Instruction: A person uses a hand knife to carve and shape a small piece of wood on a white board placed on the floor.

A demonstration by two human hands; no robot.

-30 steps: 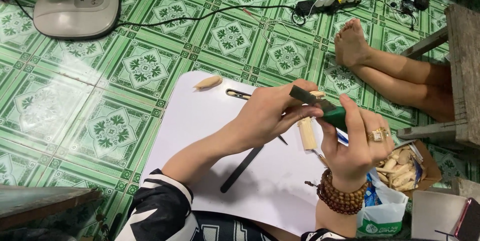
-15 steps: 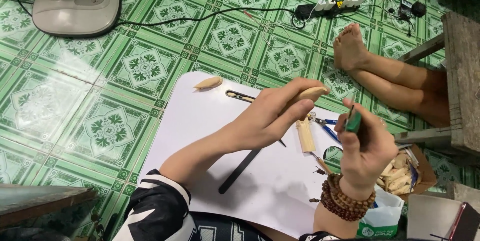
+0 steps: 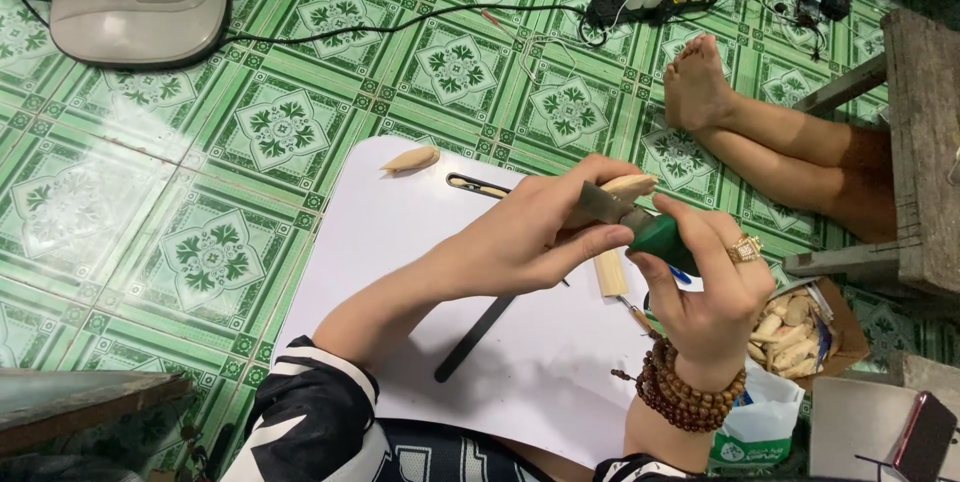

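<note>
Head view: left hand [image 3: 530,237] fingers pinch a wooden piece [image 3: 628,186] above the white board's [image 3: 400,242] right edge; right hand [image 3: 705,282] grips a green-handled knife [image 3: 640,227] (bare board lies leftward).

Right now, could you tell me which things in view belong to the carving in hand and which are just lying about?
In use:
- left hand holding a pale wooden piece
- right hand holding a green-handled knife
- white board under the hands

Lying about:
- carved wooden piece on the board
- black flat tool
- box of wood pieces
- fan base
- power strip
</note>
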